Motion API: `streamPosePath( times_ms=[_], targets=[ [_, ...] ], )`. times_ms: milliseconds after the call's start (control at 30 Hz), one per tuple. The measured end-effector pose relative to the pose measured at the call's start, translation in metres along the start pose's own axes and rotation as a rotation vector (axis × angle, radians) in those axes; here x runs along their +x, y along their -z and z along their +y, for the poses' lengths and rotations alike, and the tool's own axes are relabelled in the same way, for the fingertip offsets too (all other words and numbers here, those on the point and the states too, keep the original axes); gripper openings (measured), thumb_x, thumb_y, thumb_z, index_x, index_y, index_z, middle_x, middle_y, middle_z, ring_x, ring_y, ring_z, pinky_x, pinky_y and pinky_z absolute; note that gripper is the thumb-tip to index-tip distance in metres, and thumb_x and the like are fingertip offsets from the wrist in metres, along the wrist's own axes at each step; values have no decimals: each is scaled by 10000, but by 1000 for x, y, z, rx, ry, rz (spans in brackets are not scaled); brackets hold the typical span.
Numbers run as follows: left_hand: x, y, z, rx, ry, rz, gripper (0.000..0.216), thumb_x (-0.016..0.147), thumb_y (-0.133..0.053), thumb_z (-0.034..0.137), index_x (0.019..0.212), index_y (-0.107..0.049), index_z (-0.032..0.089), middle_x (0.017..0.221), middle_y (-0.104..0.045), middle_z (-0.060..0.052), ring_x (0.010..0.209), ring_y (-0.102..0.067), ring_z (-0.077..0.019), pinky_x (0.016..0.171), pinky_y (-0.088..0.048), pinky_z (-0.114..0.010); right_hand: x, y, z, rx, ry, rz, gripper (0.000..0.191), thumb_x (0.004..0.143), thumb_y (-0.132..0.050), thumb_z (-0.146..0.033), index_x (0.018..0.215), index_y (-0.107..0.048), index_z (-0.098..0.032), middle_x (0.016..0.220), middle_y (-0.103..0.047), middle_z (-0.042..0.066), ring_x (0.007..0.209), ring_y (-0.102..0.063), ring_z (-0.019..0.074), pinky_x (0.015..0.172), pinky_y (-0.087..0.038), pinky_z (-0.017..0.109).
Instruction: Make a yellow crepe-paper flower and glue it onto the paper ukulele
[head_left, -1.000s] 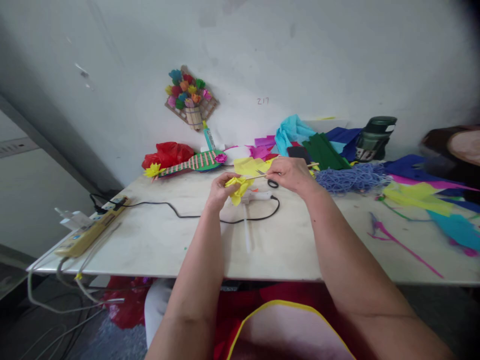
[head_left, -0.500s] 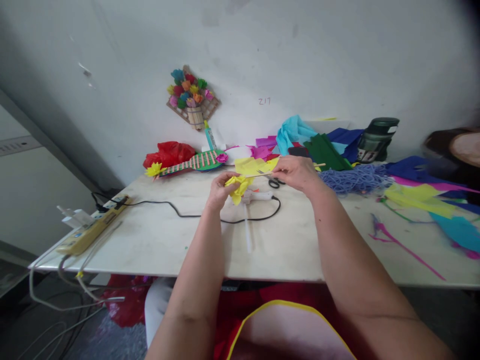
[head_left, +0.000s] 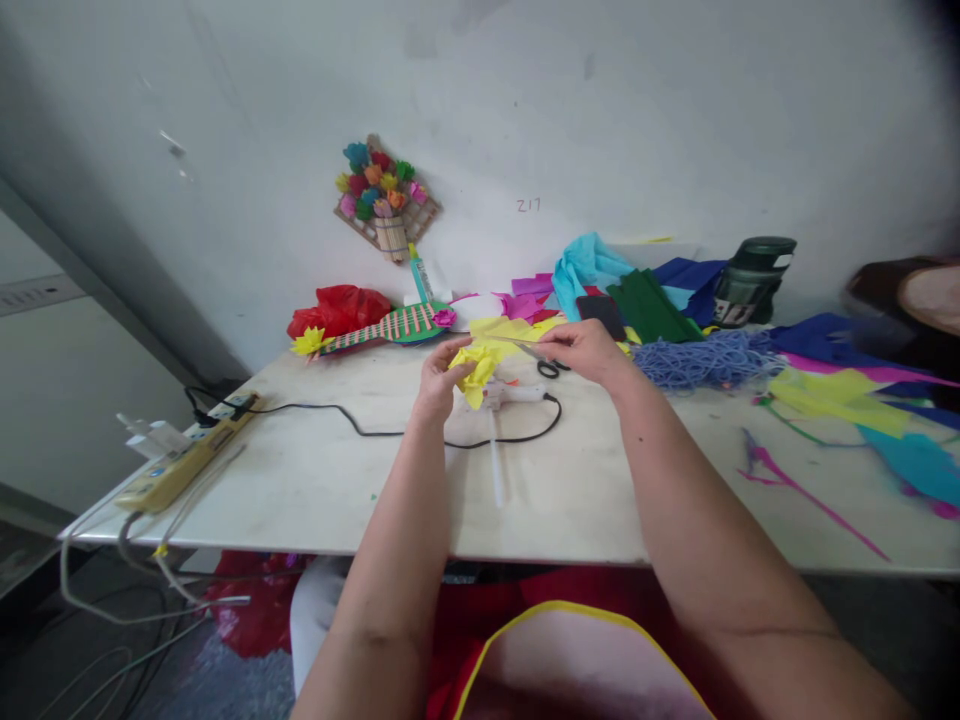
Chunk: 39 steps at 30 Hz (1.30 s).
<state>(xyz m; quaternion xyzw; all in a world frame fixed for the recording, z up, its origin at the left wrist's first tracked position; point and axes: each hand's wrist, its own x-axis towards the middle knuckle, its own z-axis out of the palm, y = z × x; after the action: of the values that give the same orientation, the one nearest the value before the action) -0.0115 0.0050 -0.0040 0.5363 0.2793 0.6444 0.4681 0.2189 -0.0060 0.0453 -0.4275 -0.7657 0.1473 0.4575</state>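
lower left, power strip (head_left: 184, 462) on the table (head_left: 315, 490) edge. centre frame, left hand (head_left: 439, 380) curled tight around yellow paper flower (head_left: 474, 368), above the table. just right, right hand (head_left: 585, 350) pinching thin stick (head_left: 517, 342), above black scissors (head_left: 547, 368).

Premises: informal craft workspace. White table (head_left: 315, 480) against a scuffed plaster wall (head_left: 675, 110); coloured paper scraps (head_left: 847, 385) along its far edge, scissors (head_left: 546, 362) among them, paper-flower plaque (head_left: 384, 200) hung above.
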Motion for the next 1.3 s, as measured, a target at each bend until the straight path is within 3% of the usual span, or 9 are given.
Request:
streamPosePath(
  times_ms=[267, 633, 867, 1033, 1300],
  targets=[
    [-1, 0, 3, -13, 44, 15, 433, 530, -716, 203, 955, -634, 186, 770, -683, 2, 637, -622, -138, 610, -481, -255, 1, 1, 4, -59, 0, -71, 238, 721, -626, -358, 602, -696, -163, 571, -625, 23, 577, -532, 149, 538, -360, 265],
    [0, 1, 2, 7, 26, 11, 428, 544, -717, 200, 964, -637, 190, 826, -687, -7, 659, -619, -140, 620, -482, -265, -1, 2, -1, -59, -16, -25, 235, 695, -641, -366, 578, -663, -164, 550, -579, 14, 579, -497, 143, 546, -333, 266],
    [-1, -3, 1, 0, 21, 10, 434, 544, -742, 208, 966, -640, 193, 817, -680, -6, 674, -618, -140, 634, -479, -263, 1, -9, -9, 135, -148, 87, 335, 715, -609, -410, 497, -537, -167, 480, -481, -21, 510, -411, 101, 552, -327, 263],
    [-1, -9, -2, -19, 47, -47, 451, 558, -749, 217, 991, -623, 198, 917, -686, -26, 753, -636, -155, 666, -483, -266, -1, -28, -21, 288, -320, 12, 274, 691, -623, -394, 557, -546, -168, 489, -459, -44, 485, -380, 84, 524, -308, 252],
    [-5, -16, -2, -9, 79, -95, 491, 578, -759, 253, 1035, -593, 186, 912, -687, -43, 763, -644, -165, 633, -469, -249, 0, -41, -22, 390, -363, 88, 264, 632, -646, -394, 548, -528, -174, 485, -461, -42, 478, -376, 81, 506, -309, 250]
  ],
)
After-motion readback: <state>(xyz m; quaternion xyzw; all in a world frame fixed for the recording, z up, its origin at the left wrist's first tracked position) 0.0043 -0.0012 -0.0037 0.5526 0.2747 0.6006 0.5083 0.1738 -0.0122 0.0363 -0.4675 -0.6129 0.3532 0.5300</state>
